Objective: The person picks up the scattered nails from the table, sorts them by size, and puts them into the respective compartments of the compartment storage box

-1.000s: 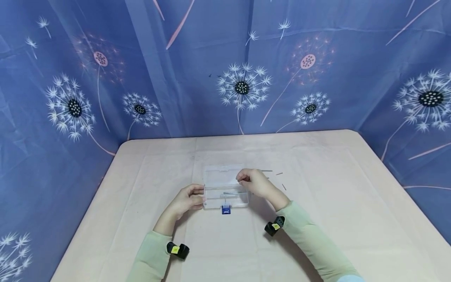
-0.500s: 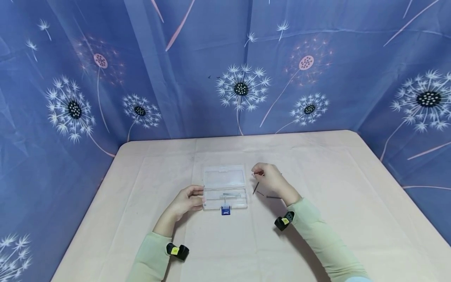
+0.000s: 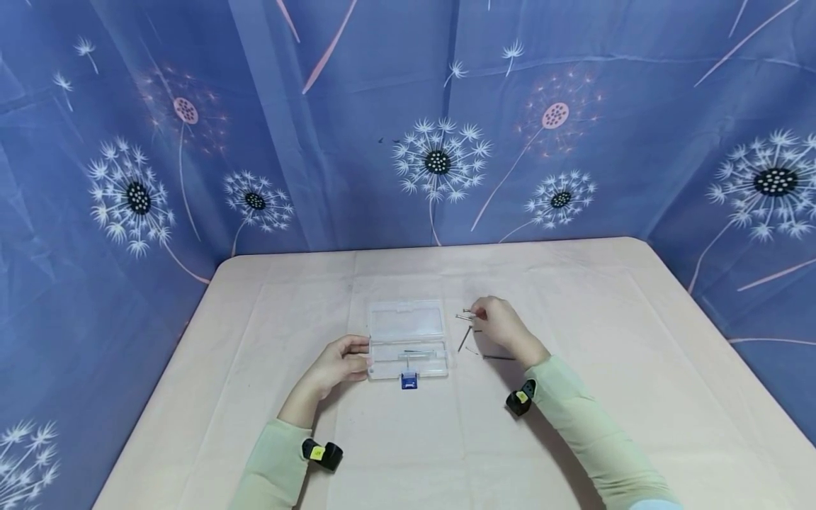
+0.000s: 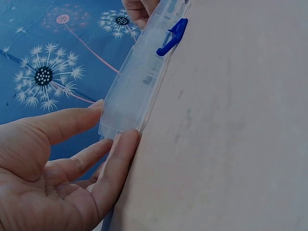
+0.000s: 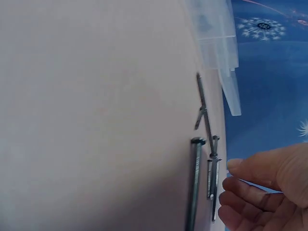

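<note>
**Head view: hands at the clear case and the loose nails**

Head view showed a clear plastic case lying open near the middle of the worktop, its lid folded back flat toward the far edge. A blue latch projected from the near wall of the case. One thin metal piece lay inside the near half of the case.

The left hand rested at the left end of the case. In the left wrist view, the thumb and the forefinger lay nearly straight and touched the end wall of the case; the palm faced up and the fingers were not curled around anything. The blue latch appeared farther along the same wall.

The right hand was positioned just to the right of the case, over a group of nails scattered on the worktop. In the right wrist view, several nails lay side by side, with thinner ones crossing toward the case. The fingertips of the right hand were beside the nail heads, with the fingers loosely bent. Whether they pinched a nail could not be determined from these views.

Both forearms wore pale green sleeves. A blue cloth printed with dandelions hung behind and beside the worktop.
</note>
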The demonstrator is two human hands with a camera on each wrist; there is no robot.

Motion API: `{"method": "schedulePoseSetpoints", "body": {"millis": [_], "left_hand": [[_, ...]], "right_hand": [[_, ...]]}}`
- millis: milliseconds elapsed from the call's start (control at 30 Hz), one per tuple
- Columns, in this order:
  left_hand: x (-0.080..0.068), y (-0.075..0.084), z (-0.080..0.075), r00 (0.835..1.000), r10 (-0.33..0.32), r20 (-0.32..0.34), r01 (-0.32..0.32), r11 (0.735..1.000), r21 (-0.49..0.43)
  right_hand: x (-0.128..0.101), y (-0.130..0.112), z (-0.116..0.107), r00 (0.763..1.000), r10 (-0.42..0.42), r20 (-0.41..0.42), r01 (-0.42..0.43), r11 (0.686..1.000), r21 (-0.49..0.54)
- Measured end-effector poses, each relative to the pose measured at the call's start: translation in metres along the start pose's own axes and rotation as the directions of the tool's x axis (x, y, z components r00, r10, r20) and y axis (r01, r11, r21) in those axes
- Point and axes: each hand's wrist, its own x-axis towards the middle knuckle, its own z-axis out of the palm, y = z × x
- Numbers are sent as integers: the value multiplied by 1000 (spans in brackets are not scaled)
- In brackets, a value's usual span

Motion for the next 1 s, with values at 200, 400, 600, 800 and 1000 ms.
{"method": "schedulePoseSetpoints", "body": {"millis": [200,400,600,800,1000], "left_hand": [[-1,2,-1,1000,0,7,0,1000,-9],[1,0,-1,1000,-3,11,3,1000,-18],[3,-1,0,1000,-6,2,6,1000,-15],[1,1,-1,1000,0,11,1,1000,-15],[1,1,-1,1000,-5,16,5,1000,-16]], "right_hand": [[1,3,4,998,51,40,-50,998,-36],[3,4,5,995,77,62,-73,995,-65],[5,6,3,990,98,102,-91,993,-73],[9,1,-1,977,99,189,-82,992,-97],[12,-2,-2,954,139,267,-111,987,-116]]}}
